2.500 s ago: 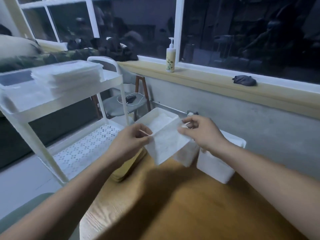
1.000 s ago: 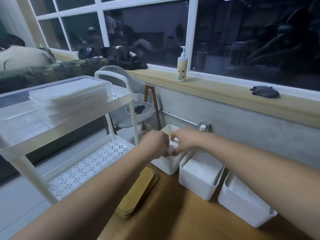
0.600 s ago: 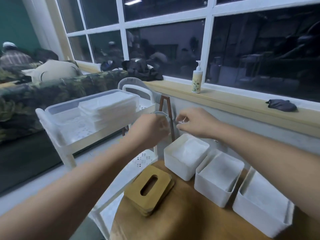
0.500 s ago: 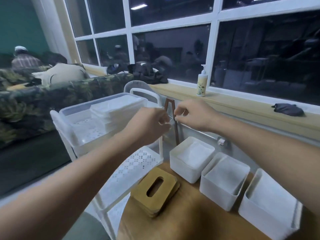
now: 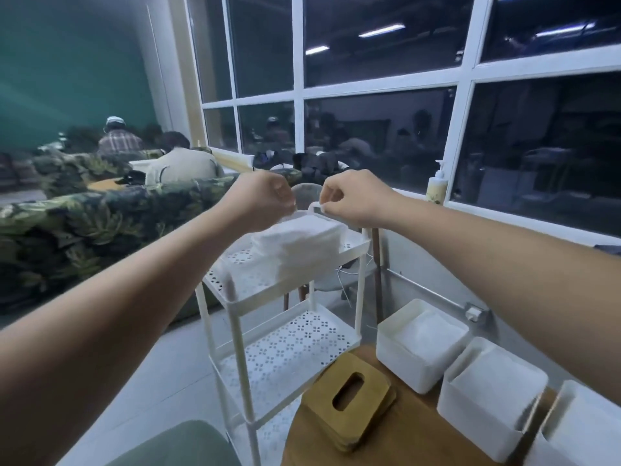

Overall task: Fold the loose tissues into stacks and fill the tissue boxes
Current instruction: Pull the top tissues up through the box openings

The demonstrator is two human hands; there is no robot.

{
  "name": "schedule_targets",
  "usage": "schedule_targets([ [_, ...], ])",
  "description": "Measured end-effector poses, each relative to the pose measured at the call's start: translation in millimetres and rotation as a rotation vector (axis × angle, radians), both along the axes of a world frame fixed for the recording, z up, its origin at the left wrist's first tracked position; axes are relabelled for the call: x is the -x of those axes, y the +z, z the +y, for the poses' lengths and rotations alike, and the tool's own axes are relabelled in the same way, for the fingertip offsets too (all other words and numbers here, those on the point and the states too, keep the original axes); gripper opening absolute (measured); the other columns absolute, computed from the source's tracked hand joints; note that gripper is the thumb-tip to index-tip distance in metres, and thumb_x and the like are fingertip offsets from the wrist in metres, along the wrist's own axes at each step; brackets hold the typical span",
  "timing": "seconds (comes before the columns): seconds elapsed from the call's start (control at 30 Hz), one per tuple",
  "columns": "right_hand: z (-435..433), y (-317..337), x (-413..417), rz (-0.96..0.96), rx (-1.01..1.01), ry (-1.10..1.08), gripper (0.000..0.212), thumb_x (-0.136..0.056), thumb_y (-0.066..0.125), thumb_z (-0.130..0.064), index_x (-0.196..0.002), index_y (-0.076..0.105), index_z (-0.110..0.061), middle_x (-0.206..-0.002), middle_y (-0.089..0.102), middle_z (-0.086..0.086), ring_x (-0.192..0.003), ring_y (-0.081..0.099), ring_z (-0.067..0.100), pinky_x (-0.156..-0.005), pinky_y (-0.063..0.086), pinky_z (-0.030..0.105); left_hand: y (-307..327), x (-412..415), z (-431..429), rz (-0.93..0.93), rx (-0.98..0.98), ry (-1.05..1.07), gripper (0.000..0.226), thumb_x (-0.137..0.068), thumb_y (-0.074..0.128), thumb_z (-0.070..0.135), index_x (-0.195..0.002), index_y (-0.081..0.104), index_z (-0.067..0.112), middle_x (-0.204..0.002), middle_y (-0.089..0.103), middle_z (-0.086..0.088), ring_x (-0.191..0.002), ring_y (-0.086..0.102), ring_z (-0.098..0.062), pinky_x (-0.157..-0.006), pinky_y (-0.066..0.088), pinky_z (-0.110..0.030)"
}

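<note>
I am hovering both hands just above the stack of loose tissues (image 5: 299, 243), which is lying on the top shelf of the white cart (image 5: 268, 292), left of the table (image 5: 403, 442). My left hand (image 5: 265, 200) and right hand (image 5: 353, 200) are curled in, thumbs against forefingers, with a small gap between them. Whether either is already pinching a top sheet I cannot tell. The sheets are looking feather-light, limp and easily torn, so I am planning to take one by two corners and peel gently, so its neighbours are not dragging along. The cart's raised rim and its handle (image 5: 313, 206) are crowding the far edge. Open room is lying to the near right, above the three tissue boxes (image 5: 400, 361) beside the wooden lids (image 5: 373, 381).
</note>
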State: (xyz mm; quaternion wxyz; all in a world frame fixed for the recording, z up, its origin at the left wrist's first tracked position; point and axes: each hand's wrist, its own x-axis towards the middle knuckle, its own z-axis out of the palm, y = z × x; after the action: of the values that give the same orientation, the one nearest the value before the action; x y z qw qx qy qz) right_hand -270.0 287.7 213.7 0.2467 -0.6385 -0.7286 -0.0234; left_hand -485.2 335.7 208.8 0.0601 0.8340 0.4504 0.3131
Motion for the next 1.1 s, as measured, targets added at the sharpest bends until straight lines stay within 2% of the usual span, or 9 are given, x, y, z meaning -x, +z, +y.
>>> schedule_targets([
  [0.07, 9, 1, 8, -0.008, 0.03, 0.012, 0.01, -0.096, 0.068, -0.028, -0.099, 0.077, -0.025, -0.093, 0.072, -0.014, -0.086, 0.066, 0.008, -0.059, 0.044, 0.018, -2, 6, 11, 0.015, 0.099, 0.044, 0.005, -0.087, 0.08, 0.025, -0.091, 0.082, 0.024, -0.092, 0.079, 0.005, -0.092, 0.074, -0.018, -0.08, 0.059, -0.03],
  [0.13, 16, 1, 12, -0.01, 0.069, 0.02, 0.011, -0.097, 0.066, -0.025, -0.101, 0.076, -0.023, -0.097, 0.072, -0.011, -0.076, 0.063, 0.004, -0.048, 0.042, 0.012, -5, 9, 20, 0.057, 0.212, 0.083, 0.011, -0.086, 0.083, 0.031, -0.094, 0.083, 0.024, -0.094, 0.079, 0.001, -0.096, 0.074, -0.023, -0.084, 0.061, -0.034],
  [0.2, 22, -1, 15, -0.007, 0.086, 0.021, 0.013, -0.097, 0.065, -0.024, -0.103, 0.077, -0.024, -0.1, 0.073, -0.01, -0.08, 0.063, 0.003, -0.047, 0.042, 0.013, -7, 10, 26, 0.115, 0.299, 0.119, 0.024, -0.088, 0.084, 0.039, -0.102, 0.084, 0.02, -0.1, 0.08, -0.004, -0.1, 0.074, -0.027, -0.091, 0.06, -0.04],
  [0.37, 29, -3, 14, 0.002, 0.143, 0.009, 0.016, -0.097, 0.068, -0.028, -0.109, 0.077, -0.025, -0.109, 0.072, -0.009, -0.094, 0.066, 0.01, -0.059, 0.046, 0.02, -6, 3, 31, 0.217, 0.37, 0.203, 0.043, -0.087, 0.086, 0.047, -0.117, 0.082, 0.016, -0.109, 0.078, -0.007, -0.099, 0.073, -0.033, -0.087, 0.062, -0.044],
  [0.5, 35, -2, 6, 0.003, 0.23, -0.041, 0.028, -0.093, 0.073, -0.037, -0.12, 0.074, -0.028, -0.123, 0.068, -0.006, -0.11, 0.063, 0.018, -0.082, 0.052, 0.03, -6, -2, 32, 0.145, 0.365, 0.189, 0.027, -0.083, 0.091, 0.033, -0.104, 0.084, 0.018, -0.102, 0.077, -0.004, -0.097, 0.072, -0.029, -0.073, 0.055, -0.036],
  [0.63, 38, -2, 2, 0.152, 0.317, 0.033, 0.05, -0.095, 0.075, -0.036, -0.143, 0.063, -0.026, -0.133, 0.056, -0.007, -0.126, 0.054, 0.018, -0.101, 0.043, 0.033, -8, 0, 32, 0.093, 0.299, 0.159, 0.012, -0.08, 0.09, 0.029, -0.087, 0.082, 0.025, -0.095, 0.077, 0.0, -0.089, 0.07, -0.022, -0.065, 0.053, -0.032],
  [0.77, 42, -7, 2, 0.29, 0.322, 0.072, 0.04, -0.092, 0.077, -0.028, -0.131, 0.071, -0.018, -0.114, 0.062, -0.012, -0.115, 0.059, 0.017, -0.1, 0.048, 0.035, -7, 3, 28, 0.03, 0.255, 0.115, 0.013, -0.078, 0.091, 0.028, -0.086, 0.08, 0.026, -0.093, 0.076, 0.003, -0.087, 0.067, -0.016, -0.06, 0.047, -0.028],
  [0.93, 44, -10, -2, 0.446, 0.273, 0.113, 0.025, -0.088, 0.079, -0.016, -0.109, 0.075, -0.002, -0.086, 0.067, -0.023, -0.088, 0.063, 0.011, -0.076, 0.049, 0.025, -1, 6, 21, -0.034, 0.212, 0.07, 0.011, -0.079, 0.089, 0.024, -0.083, 0.079, 0.024, -0.089, 0.077, 0.004, -0.083, 0.068, -0.014, -0.061, 0.047, -0.026],
  [1.1, 43, -5, -8, 0.648, 0.206, 0.176, 0.023, -0.083, 0.084, -0.011, -0.1, 0.07, -0.004, -0.081, 0.068, -0.003, -0.081, 0.062, 0.017, -0.077, 0.046, 0.03, 10, 8, 16, -0.122, 0.177, 0.029, 0.012, -0.081, 0.086, 0.023, -0.088, 0.076, 0.023, -0.092, 0.076, 0.002, -0.09, 0.071, -0.019, -0.069, 0.055, -0.03],
])
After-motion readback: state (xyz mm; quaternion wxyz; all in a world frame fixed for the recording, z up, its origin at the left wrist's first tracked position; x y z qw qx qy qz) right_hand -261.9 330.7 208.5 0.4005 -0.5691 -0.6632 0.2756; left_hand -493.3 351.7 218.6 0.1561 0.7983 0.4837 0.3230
